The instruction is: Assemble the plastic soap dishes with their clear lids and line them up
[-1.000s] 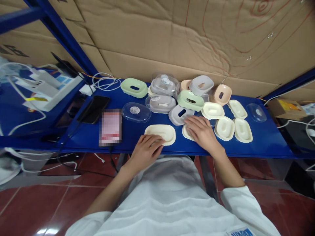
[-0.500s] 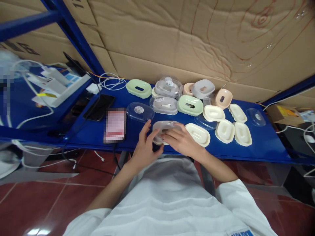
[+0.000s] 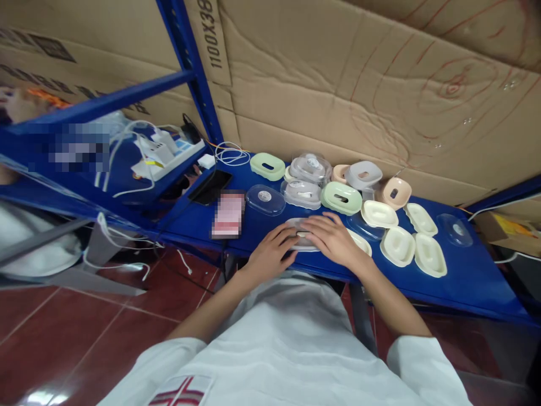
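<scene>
A grey oval soap dish [image 3: 305,246] lies at the table's front edge, partly covered by both my hands. My left hand [image 3: 273,251] holds its left end, fingers bent over the rim. From the other side, my right hand [image 3: 333,239] grips it with fingers across the top. Half hidden under my right hand is a cream oval tray [image 3: 362,243]. A clear lid [image 3: 266,203] with a round sticker lies beyond my left hand. Behind the dish stand a grey soap dish [image 3: 302,195] under a clear cover and a green soap dish [image 3: 341,198].
Several cream trays [image 3: 397,247] lie to the right, with another clear lid [image 3: 455,231] past them. A lit phone [image 3: 228,216] and a dark phone [image 3: 211,187] are on the left. A power strip [image 3: 169,160] with cables is beyond. Cardboard [image 3: 338,84] walls the back.
My left hand has come down flatter over the dish's left end, its fingers no longer raised. My right hand stays on the dish. The whole view has shifted and tilted.
</scene>
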A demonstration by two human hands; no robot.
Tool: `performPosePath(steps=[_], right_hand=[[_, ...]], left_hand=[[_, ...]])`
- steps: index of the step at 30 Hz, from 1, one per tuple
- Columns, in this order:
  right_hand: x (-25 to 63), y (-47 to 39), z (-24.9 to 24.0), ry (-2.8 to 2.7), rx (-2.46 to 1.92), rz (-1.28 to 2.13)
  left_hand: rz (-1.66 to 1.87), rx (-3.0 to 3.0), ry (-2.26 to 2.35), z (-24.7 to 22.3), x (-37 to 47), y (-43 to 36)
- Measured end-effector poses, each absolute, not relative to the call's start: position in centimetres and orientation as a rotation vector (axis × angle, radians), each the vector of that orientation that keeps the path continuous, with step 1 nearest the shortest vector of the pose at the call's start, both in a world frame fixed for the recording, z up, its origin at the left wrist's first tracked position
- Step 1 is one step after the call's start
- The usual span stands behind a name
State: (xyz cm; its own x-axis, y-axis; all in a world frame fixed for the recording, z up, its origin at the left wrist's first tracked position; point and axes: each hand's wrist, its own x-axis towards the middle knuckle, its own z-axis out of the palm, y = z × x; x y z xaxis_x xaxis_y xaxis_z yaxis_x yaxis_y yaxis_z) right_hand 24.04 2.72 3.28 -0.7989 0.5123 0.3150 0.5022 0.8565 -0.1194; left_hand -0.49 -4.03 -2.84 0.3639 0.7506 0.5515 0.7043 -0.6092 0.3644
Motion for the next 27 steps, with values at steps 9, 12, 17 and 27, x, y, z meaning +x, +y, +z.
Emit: performPosePath(steps=[9, 12, 17, 27], right_hand=[[9.3, 10.4, 5.7, -2.941, -0.798, -0.256], [7.4, 11.0, 5.4, -3.016, -0.941, -0.289], [8.3, 10.1, 5.4, -2.969, -0.896, -0.074], [20.3, 6.0, 5.7, -2.57, -0.741, 0.294]], left_hand=[[1.188, 2.545, 1.188, -2.5, -0.4, -4.3], [1.202, 2.54, 1.151, -2.4, -0.4, -4.4], [1.17, 2.522, 1.182, -2.6, -0.5, -4.4], [0.987, 2.342, 1.277, -1.4, -1.0, -5.0]])
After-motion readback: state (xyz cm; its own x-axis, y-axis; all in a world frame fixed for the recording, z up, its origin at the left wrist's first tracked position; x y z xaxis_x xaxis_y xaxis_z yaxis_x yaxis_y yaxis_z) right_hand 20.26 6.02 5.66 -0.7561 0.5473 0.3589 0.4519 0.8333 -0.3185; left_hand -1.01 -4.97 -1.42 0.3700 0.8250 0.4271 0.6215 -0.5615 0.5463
